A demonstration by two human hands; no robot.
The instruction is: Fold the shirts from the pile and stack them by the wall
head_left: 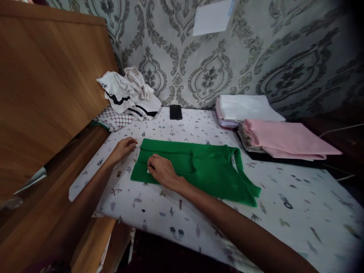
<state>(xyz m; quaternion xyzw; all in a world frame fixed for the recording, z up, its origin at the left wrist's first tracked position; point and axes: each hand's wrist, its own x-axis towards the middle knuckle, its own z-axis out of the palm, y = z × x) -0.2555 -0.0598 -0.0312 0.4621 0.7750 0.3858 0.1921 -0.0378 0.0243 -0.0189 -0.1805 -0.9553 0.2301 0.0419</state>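
Note:
A green T-shirt (210, 168) lies folded lengthwise on the patterned cloth, its neckline with a white label at the right. A sleeve is folded over its middle. My right hand (163, 170) rests on the left part of the shirt, fingers curled down against the fabric. By those fingertips a small white tag (148, 171) shows; whether they pinch it is hidden. My left hand (125, 148) hovers just left of the shirt's hem, fingers loosely bent and apart from the fabric, with nothing seen in them.
A black phone (175, 112) lies near the wall. Rumpled white clothes (127, 93) are heaped at the back left beside a wooden panel (54, 68). Folded garments, topped by white (247, 107) and pink (287, 138) pieces, stand at the right. Patterned cloth (182, 223) covers the table.

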